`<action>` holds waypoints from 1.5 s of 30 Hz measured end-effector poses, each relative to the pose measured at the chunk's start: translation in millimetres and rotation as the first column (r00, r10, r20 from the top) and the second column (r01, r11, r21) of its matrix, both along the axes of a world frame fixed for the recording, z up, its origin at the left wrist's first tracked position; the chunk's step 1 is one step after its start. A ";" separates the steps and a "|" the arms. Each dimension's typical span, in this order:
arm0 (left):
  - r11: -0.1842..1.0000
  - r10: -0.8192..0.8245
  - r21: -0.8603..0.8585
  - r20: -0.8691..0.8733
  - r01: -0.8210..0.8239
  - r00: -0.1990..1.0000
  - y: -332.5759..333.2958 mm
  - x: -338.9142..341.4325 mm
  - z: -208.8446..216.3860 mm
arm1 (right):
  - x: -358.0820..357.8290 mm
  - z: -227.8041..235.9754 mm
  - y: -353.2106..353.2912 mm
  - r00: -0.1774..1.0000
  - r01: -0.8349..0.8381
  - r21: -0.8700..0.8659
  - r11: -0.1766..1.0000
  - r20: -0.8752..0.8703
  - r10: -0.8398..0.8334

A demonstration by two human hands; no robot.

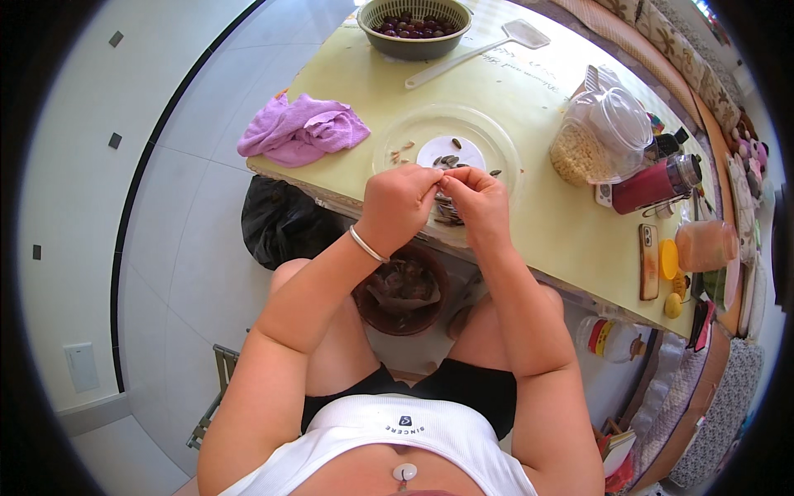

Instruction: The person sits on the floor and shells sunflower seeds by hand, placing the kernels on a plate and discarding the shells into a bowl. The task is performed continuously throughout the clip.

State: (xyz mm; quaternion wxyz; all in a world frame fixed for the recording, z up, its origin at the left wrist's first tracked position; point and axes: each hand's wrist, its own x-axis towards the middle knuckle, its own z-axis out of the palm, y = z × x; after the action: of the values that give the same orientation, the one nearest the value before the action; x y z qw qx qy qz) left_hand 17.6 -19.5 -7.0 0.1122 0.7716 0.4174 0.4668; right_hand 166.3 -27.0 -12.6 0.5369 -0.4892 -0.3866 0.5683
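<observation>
My left hand (403, 202) and my right hand (480, 205) meet over the near part of a clear round plate (386, 136). Thumb and fingers of both hands are pinched together at the tips. Whatever lies between them is too small to make out. Dark striped sunflower seeds (447, 160) are scattered around the plate's white centre, and more seeds (449, 217) show between my wrists. A few pale kernels (403, 152) lie on the plate's left side. My hands hide part of the plate.
A purple cloth (302, 130) lies at the table's left corner. Farther back are a basket (413, 43) of dark round fruit and a white spatula (463, 62). On the right stand a clear tub (583, 140), bottle (649, 186) and phone (648, 262). Below sits a brown bin (401, 323).
</observation>
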 end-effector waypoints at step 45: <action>0.902 0.186 -0.418 0.153 -0.107 0.971 38.8 -37.2 -4.9 | 14.9 18.3 -9.9 0.895 -0.446 -0.033 0.895 0.012 0.446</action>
State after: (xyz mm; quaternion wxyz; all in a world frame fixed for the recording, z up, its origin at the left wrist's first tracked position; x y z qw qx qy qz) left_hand -19.6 19.2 -11.9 0.2737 0.6498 0.5496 0.4481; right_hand 181.2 -36.9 5.7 0.3816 -0.4007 -0.4852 0.6771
